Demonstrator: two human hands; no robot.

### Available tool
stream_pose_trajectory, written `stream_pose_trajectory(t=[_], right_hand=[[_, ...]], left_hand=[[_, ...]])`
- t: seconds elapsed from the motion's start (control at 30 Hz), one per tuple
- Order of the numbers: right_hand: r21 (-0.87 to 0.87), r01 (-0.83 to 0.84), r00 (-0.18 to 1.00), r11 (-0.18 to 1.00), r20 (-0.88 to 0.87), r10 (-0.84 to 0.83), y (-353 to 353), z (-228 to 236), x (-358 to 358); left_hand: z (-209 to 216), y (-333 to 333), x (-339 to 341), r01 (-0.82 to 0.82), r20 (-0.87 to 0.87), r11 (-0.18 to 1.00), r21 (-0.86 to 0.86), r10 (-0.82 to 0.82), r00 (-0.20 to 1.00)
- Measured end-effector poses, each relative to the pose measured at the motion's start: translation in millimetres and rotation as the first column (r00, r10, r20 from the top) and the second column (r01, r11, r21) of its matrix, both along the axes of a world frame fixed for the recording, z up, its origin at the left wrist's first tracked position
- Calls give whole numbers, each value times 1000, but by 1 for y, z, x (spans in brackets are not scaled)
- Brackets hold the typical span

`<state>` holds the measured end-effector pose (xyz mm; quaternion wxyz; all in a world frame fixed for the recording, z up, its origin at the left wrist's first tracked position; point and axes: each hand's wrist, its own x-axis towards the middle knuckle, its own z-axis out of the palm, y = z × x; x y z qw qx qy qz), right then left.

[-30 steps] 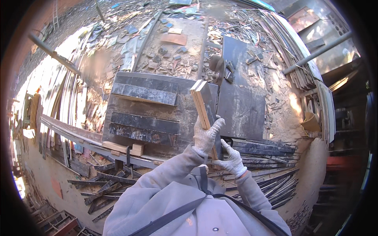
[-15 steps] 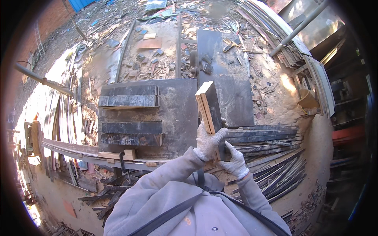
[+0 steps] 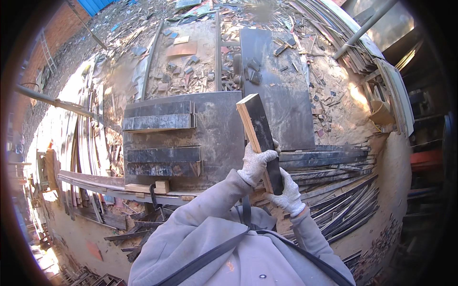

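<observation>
The left hand grips the dark boards partway along, and the right hand holds their near end. The boards extend beyond the grip; left of it, planks lie on a table.

Strong daylight falls — harshest past the left edge of the tabletop, where boards glare nearly white. A hazy smudge blurs ground beyond its far left corner — straight lines bow, corners blacken.
</observation>
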<state>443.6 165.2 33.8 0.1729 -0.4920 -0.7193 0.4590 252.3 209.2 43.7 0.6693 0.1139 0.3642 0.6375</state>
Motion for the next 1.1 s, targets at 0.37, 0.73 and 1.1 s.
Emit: stream_pose_trajectory(t=[0.37,0.73,1.1], right_hand=[[-161,99,965,982,257,-55,10,-23,-3],[-160,204,743,966,668,-47,93,-70,-18],[-214,141,670,967,739,66,158,-70,-47]], left_hand=[[-47,26,5,87,226,964,-252,-29,974],[-196,109,12,28,-409,860,-510,-271,871],[-229,169,-7,-25,-522,781,-624,-392,758]])
